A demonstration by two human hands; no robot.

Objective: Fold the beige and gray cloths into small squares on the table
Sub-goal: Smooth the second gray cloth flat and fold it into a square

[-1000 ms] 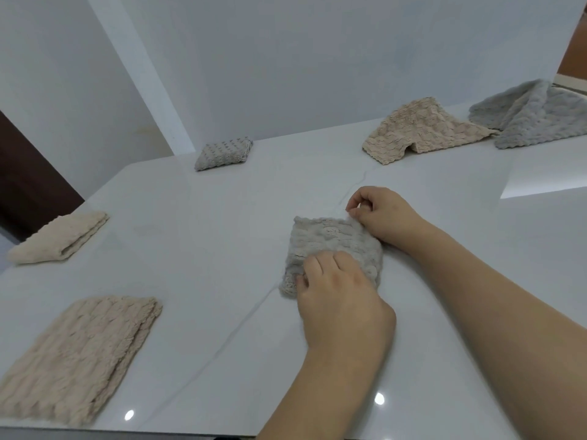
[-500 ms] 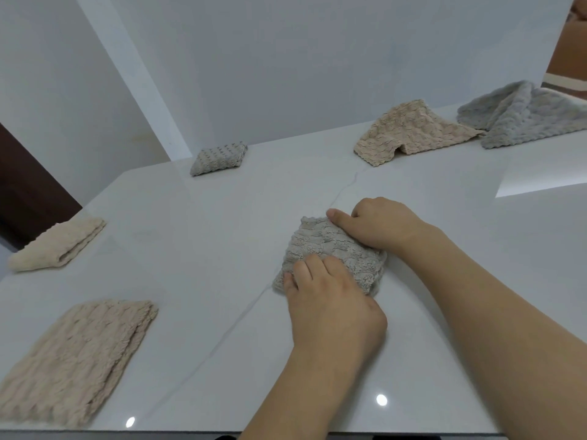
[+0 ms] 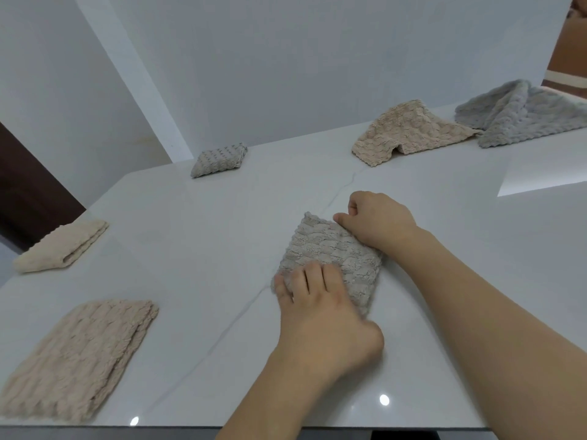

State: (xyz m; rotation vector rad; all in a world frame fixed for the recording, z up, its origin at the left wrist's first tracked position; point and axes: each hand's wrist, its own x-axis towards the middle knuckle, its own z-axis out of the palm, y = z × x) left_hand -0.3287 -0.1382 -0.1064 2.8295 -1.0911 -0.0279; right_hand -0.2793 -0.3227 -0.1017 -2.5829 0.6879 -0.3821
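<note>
1. Gray cloth (image 3: pixel 330 258) under both hands near the middle of the table (image 3: pixel 222 236), already folded down to a small, roughly square pad.
2. Left hand (image 3: pixel 320 309) lying on the pad's near corner, fingers (image 3: pixel 313 276) straight and flat on the pile, holding nothing; probably there to pin the layers and stop the fold springing open.
3. Right hand (image 3: pixel 378 222) at the far corner, fingers curled in, thumb tip pressed against the cloth edge; apparently pinching or nudging that edge square, though whether fabric sits inside the curl cannot be told.
4. Judged as the last squaring and flattening of this piece, not a fresh fold.
5. Pad edges: left side free and running away from the left fingertips; right side tucked beneath the right wrist; near corner hidden under the left palm.
6. Bare tabletop on every side of the fingers, widest to their left, so plenty of room to slide or lift the pad.
7. Beyond the right knuckles, well apart: loose beige cloth (image 3: pixel 409 134) touching a crumpled gray cloth (image 3: pixel 521 117), both seemingly still to fold.
8. Far left of the fingers: small folded gray square (image 3: pixel 219 159), folded beige cloth (image 3: pixel 62 247), and a larger beige cloth (image 3: pixel 76 357) folded but not yet small.
9. Front table edge close behind the forearms.
</note>
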